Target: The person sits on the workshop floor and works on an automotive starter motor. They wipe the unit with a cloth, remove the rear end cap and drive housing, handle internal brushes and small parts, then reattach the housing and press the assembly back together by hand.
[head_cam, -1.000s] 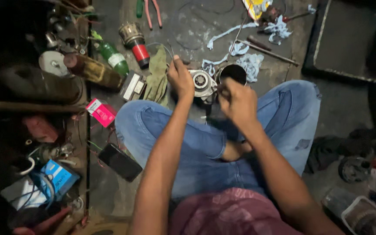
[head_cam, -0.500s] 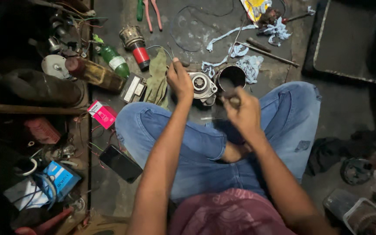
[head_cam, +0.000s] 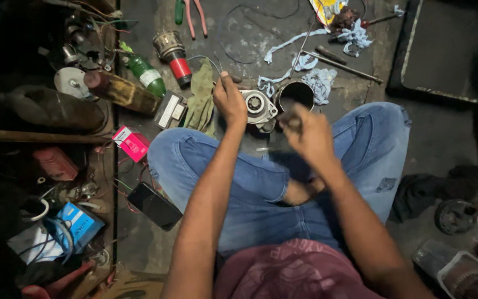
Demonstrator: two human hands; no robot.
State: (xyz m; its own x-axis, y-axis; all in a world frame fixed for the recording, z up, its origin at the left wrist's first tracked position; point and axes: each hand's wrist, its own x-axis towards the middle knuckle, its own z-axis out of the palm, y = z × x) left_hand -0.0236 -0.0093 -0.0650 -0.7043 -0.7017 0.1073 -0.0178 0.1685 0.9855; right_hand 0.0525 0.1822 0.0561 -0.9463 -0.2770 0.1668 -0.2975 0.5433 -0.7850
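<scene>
The left hand (head_cam: 229,99) grips the metal motor housing (head_cam: 258,106); the right hand (head_cam: 308,133), blurred, closes on something unclear. Just beyond: dark cup (head_cam: 294,95), rags (head_cam: 321,83); bare floor (head_cam: 250,33) farther.

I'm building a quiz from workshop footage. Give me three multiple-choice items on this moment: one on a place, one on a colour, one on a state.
1. Where does the metal motor part lie?
A. on the floor in front of the crossed legs
B. on the dark tray
C. on the phone

2. What colour is the small box by the knee?
A. blue
B. pink
C. yellow

3. How is the left hand?
A. flat on the floor
B. closed on a thin wire, beside the motor part
C. resting on a knee

Answers: 1 A, it sits on the floor between the hands. 2 B, its faces are pink. 3 B, the fingers are curled around the wire.
</scene>
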